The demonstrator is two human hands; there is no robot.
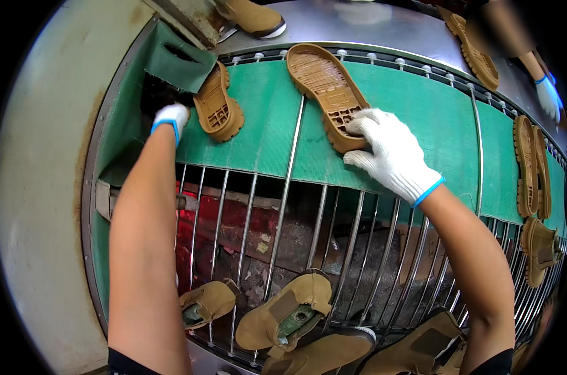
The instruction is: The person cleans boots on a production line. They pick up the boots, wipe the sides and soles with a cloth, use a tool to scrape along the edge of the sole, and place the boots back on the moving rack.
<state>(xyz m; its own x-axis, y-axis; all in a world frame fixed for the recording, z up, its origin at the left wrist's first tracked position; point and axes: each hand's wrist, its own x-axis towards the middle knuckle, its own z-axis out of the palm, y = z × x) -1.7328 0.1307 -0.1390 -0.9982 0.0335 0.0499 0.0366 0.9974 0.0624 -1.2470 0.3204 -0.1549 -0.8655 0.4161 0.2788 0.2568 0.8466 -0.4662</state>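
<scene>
My right hand [390, 153], in a white knit glove with a blue cuff, pinches the heel end of a tan shoe sole [324, 84]. That sole lies with its toe end away from me on the green conveyor sheet [421, 100]. At the left, my gloved left hand [172, 115] reaches to the dark opening beneath a green flap [180, 59]; its fingers are hidden there. Right beside that hand, a second tan sole [218, 112] stands partly under the flap's edge, its gridded heel toward me.
Metal conveyor rods [246, 225] run below the sheet. Several tan shoe uppers, one a boot [286, 312], lie along the near side. More soles [530, 165] rest at the right. A co-worker's gloved hand [548, 99] is at the far right. A pale machine wall [46, 187] bounds the left.
</scene>
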